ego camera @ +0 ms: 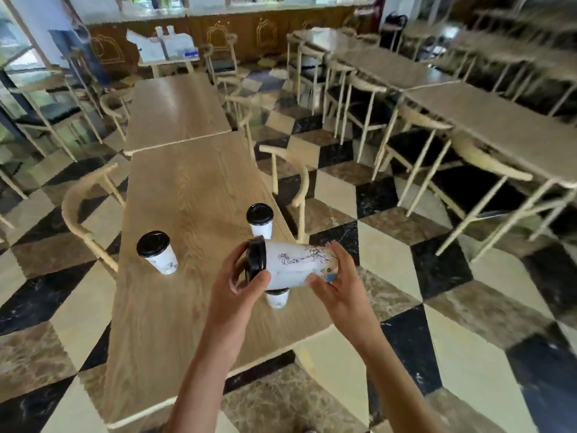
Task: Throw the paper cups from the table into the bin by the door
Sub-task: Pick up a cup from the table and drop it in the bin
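I hold a white paper cup (296, 265) with a black lid and a line drawing sideways above the wooden table (187, 195). My left hand (240, 284) grips its lid end, and my right hand (338, 284) grips its base end. Another lidded cup (157, 253) stands upright on the table to the left. A second upright cup (260, 220) stands just beyond the held one. A third cup (277, 297) shows partly under the held cup, between my hands. No bin is in view.
Pale chairs (290, 179) flank the table on both sides. A second wooden table (175, 110) adjoins the far end. More tables and chairs (468, 126) fill the right. The floor is checkered tile (406, 245). A glass wall or door (18, 89) is at the far left.
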